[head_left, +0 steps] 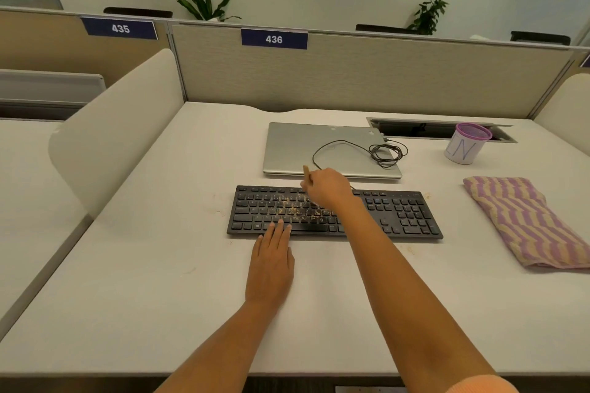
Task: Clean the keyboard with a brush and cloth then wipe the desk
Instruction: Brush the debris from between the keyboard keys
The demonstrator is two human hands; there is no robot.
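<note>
A black keyboard lies on the white desk, with brownish crumbs scattered over its middle keys. My right hand hovers over the keyboard's upper middle and grips a brush; only its wooden handle end shows above my fingers, the bristles are hidden. My left hand lies flat on the desk with straight fingers, their tips pressing the keyboard's front edge. A folded cloth with pink and tan wavy stripes lies to the right of the keyboard.
A shut silver laptop with a coiled black cable on top sits behind the keyboard. A white and purple cup stands at the back right, by a cable slot. Partition walls enclose the desk at back and left.
</note>
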